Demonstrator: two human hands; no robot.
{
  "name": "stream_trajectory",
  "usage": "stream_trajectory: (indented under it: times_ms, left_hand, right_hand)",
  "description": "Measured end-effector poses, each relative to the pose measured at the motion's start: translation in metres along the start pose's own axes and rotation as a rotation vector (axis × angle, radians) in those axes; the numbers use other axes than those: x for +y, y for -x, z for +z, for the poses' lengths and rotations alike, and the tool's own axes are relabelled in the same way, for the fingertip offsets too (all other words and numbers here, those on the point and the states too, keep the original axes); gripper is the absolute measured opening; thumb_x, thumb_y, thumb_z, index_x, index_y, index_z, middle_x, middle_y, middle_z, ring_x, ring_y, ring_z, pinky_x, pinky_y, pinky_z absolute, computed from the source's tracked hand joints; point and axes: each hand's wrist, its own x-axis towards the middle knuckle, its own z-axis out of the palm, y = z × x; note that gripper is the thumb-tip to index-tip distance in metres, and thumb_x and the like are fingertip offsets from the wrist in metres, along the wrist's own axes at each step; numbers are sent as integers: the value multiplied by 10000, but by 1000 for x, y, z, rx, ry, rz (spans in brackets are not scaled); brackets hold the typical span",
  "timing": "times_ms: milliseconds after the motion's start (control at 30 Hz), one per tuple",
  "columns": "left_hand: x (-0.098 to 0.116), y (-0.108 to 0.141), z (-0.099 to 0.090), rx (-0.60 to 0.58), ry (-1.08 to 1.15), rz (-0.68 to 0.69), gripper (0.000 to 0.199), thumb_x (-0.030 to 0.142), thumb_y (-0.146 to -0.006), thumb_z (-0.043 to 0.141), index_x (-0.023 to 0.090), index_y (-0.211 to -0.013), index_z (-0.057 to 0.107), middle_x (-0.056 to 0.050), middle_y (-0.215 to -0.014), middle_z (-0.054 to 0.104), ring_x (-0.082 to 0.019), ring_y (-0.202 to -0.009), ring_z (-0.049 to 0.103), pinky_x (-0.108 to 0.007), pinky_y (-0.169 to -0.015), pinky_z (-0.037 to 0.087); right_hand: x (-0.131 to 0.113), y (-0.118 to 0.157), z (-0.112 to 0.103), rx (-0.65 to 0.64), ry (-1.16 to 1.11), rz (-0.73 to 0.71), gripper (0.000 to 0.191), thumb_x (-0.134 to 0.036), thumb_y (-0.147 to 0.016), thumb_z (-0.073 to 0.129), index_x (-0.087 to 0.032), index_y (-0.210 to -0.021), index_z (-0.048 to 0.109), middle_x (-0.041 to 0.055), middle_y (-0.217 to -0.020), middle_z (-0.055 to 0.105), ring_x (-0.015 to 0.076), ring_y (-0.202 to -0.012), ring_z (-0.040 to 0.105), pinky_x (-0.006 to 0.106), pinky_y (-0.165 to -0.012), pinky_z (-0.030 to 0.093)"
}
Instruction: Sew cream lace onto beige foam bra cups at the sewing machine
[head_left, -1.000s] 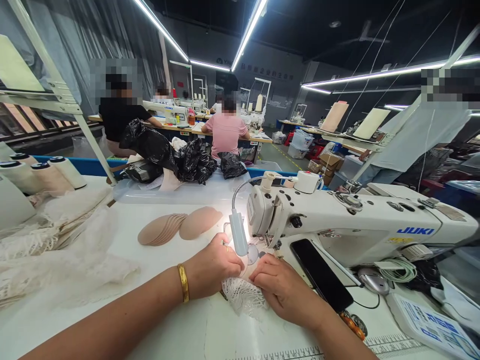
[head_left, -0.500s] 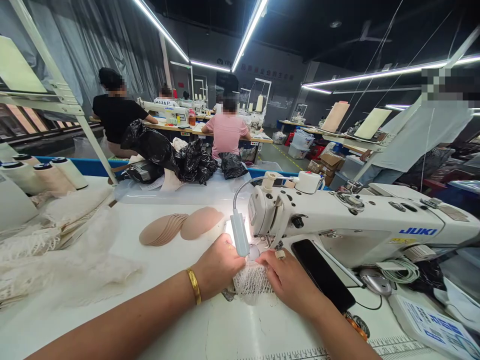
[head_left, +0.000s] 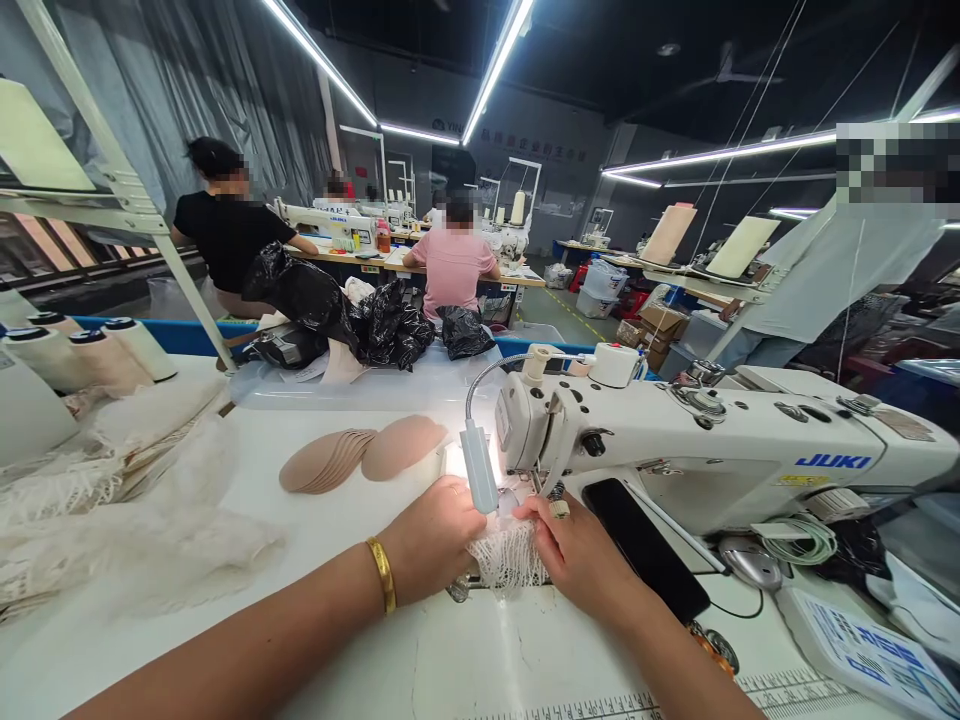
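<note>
White fringed lace lies under the head of a white sewing machine. My left hand is closed on the lace's left edge, fingers curled beside the grey lamp. On the lace's right side, my right hand pinches it close to the needle area. The lamp partly hides the cloth at the needle. Beige oval pads lie in a fanned stack left of the machine, with another pad beside them.
A black phone lies right of my right hand. Sheer lace fabric is heaped at the left, near thread cones. Black plastic bags sit behind the table. People work at machines farther back.
My left hand has shifted slightly left and down, and the lace fringe has moved a little. My right hand stays nearly in place. The person in black at the back leans further left.
</note>
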Motion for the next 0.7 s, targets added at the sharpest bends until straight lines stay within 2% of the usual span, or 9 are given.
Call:
stream_trajectory:
  times_ms: [100, 167, 200, 267, 333, 400, 500, 600, 700]
  left_hand:
    - [5, 2, -12, -66, -96, -111, 103, 265, -835, 690, 222, -929, 691, -62, -910, 651, -299, -930, 598, -557, -976, 400]
    - [10, 2, -18, -141, -122, -199, 177, 342, -836, 700, 234, -976, 693, -69, -931, 642, -307, -917, 591, -531, -914, 434]
    - [13, 1, -20, -171, -119, -235, 204, 354, -835, 701, 230, -997, 685, -73, -942, 639, -301, -904, 591, -489, -870, 455]
    - [18, 1, -24, -202, -84, -248, 233, 314, -822, 709, 216, -1026, 658, -76, -980, 637, -282, -901, 594, -406, -803, 476]
    - [20, 3, -24, -206, -37, -182, 260, 217, -784, 713, 214, -1032, 634, -68, -1020, 640, -263, -916, 600, -363, -785, 482]
    - [19, 5, -19, -199, -21, -87, 280, 119, -748, 685, 221, -1001, 624, -51, -1040, 648, -246, -914, 603, -347, -773, 475]
    - [13, 8, -8, -146, -87, 10, 215, 49, -715, 636, 205, -854, 589, -36, -1027, 664, -231, -858, 595, -371, -764, 452]
    - [9, 10, -3, -139, -84, 122, 216, 24, -683, 613, 191, -787, 526, -21, -983, 671, -205, -825, 589, -376, -794, 449]
    - [10, 10, -8, -172, -34, 170, 227, 31, -680, 613, 191, -809, 517, -10, -980, 673, -178, -787, 576, -345, -730, 430]
  right_hand:
    - [-5, 3, 0, 8, 40, -72, 360, -25, -903, 408, -196, -1148, 607, 79, -926, 735, 260, -819, 669, 407, -765, 571]
    - [-10, 3, -2, 8, 26, -137, 399, -25, -914, 407, -206, -1234, 561, 77, -972, 739, 239, -757, 659, 433, -795, 568]
    - [-14, 3, -3, 7, -2, -172, 425, -25, -922, 411, -217, -1282, 531, 80, -1030, 741, 236, -791, 673, 439, -825, 565]
    - [-22, 3, -6, -14, -80, -234, 470, -58, -937, 471, -247, -1367, 471, 96, -1214, 710, 257, -1015, 684, 441, -903, 552]
    - [-28, 2, -6, -54, -120, -271, 544, -139, -929, 599, -264, -1429, 424, 107, -1373, 638, 297, -1256, 591, 453, -981, 528]
    - [-29, 2, -1, -79, -98, -262, 586, -176, -901, 681, -259, -1421, 425, 105, -1391, 616, 310, -1283, 554, 462, -1012, 507]
    - [-20, 3, 14, -30, 54, -199, 447, -12, -850, 548, -223, -1242, 515, 80, -1159, 681, 267, -1047, 617, 385, -847, 514]
    - [-6, 3, 27, 24, 259, -166, 413, 87, -673, 438, -227, -917, 546, 33, -868, 641, 221, -765, 571, 312, -630, 399]
    - [1, 3, 29, 29, 313, -177, 387, 95, -610, 434, -228, -798, 532, 20, -812, 634, 203, -705, 549, 309, -620, 361]
